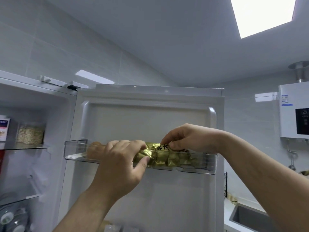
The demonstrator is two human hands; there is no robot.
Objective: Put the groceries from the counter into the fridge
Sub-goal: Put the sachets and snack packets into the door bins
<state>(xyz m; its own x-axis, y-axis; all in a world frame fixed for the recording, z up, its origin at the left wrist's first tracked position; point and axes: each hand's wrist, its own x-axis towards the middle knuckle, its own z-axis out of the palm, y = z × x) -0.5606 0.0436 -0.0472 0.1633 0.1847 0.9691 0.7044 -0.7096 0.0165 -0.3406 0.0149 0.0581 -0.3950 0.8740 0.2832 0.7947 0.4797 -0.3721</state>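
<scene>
Gripping the gold foil packet (167, 159) w/ both hands — left hand (120, 159) curling round its left end, thumb tucked underneath, right hand (185, 137) pinching the top edge btwn thumb & fingertips. Lying lengthwise in the clear door bin (74, 150) on the open fridge door (150, 121), filling the mid-to-right part, just beside a brownish rounded item (94, 149) at the bin's left — too blurred to ID. Standing on a glass shelf (25, 146) inside the fridge at left: a jar of grains (31, 133) next to a carton (4, 128).
</scene>
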